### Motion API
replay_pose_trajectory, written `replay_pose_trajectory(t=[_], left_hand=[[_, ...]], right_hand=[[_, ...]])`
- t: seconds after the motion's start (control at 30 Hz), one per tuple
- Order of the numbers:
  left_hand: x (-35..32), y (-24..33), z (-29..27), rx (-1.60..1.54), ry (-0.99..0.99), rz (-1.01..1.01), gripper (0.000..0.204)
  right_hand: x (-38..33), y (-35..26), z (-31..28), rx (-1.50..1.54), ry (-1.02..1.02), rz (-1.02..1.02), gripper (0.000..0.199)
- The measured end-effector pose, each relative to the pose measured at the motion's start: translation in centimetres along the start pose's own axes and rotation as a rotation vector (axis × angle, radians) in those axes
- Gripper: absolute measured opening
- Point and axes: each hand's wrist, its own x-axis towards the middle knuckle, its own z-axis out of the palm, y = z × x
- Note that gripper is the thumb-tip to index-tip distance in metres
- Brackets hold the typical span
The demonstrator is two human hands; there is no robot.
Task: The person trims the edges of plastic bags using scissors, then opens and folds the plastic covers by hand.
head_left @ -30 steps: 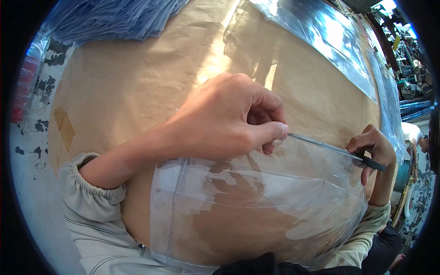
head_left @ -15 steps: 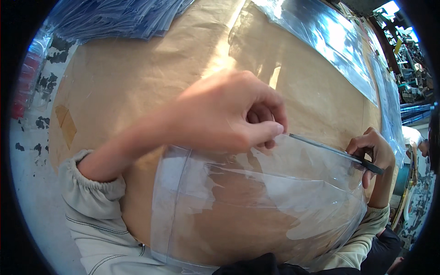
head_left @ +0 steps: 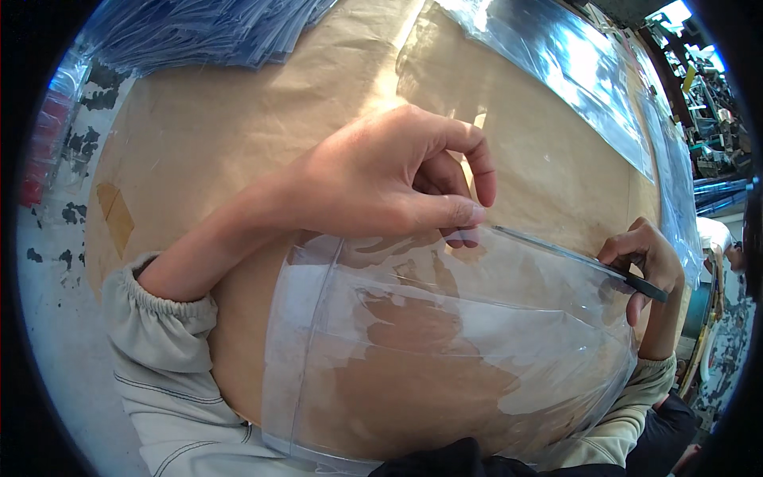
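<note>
Clear plastic, a large flexible sheet (head_left: 445,358), lies curved over the near part of a table covered in brown paper (head_left: 238,135), rising toward the person's chest. The left hand (head_left: 389,179) comes across from the near left and pinches the sheet's far edge between thumb and fingertips, the other fingers curled loosely above; the pinch appears to keep that edge taut and lifted off the paper. At the right end of the same edge, the right hand (head_left: 648,266) closes around a thin dark tool (head_left: 640,285), its tip laid against the plastic rim; whether it is a blade or a marker cannot be told. With both hands on one edge, the stretch between them runs as a straight, firm line, which probably makes it easier to work along.

Beyond the hands, the brown paper is bare out to the far side, leaving room to slide the sheet forward. A stack of bluish clear sheets (head_left: 199,32) sits at the far left, and more clear film (head_left: 556,71) lies along the far right edge, both well apart from the hands.
</note>
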Motion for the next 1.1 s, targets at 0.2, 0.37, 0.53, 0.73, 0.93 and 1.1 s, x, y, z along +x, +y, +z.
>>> replay_pose_trajectory(t=[0.2, 0.37, 0.53, 0.73, 0.93, 1.1], left_hand=[[0.0, -0.1, 0.1, -0.004, 0.007, 0.012, 0.012], [0.0, -0.2, 0.1, -0.014, -0.004, 0.026, 0.011], [0.1, -0.2, 0.1, -0.012, -0.003, 0.022, 0.01], [0.1, -0.3, 0.1, 0.032, -0.002, 0.036, 0.009], [0.1, -0.1, 0.2, 0.023, 0.011, 0.021, 0.008], [0.1, -0.1, 0.2, 0.017, 0.006, 0.013, 0.008]], right_hand=[[-0.1, 0.0, -0.2, -0.099, -0.029, 0.011, 0.062], [0.2, -0.1, 0.1, -0.061, 0.002, -0.023, 0.061], [0.6, -0.3, -0.1, -0.09, -0.03, -0.037, 0.061], [0.5, -0.4, 0.0, -0.147, -0.021, -0.054, 0.057], [0.1, -0.6, 0.1, -0.206, -0.008, -0.03, 0.057], [0.3, -1.1, 0.2, -0.197, -0.005, -0.001, 0.056]])
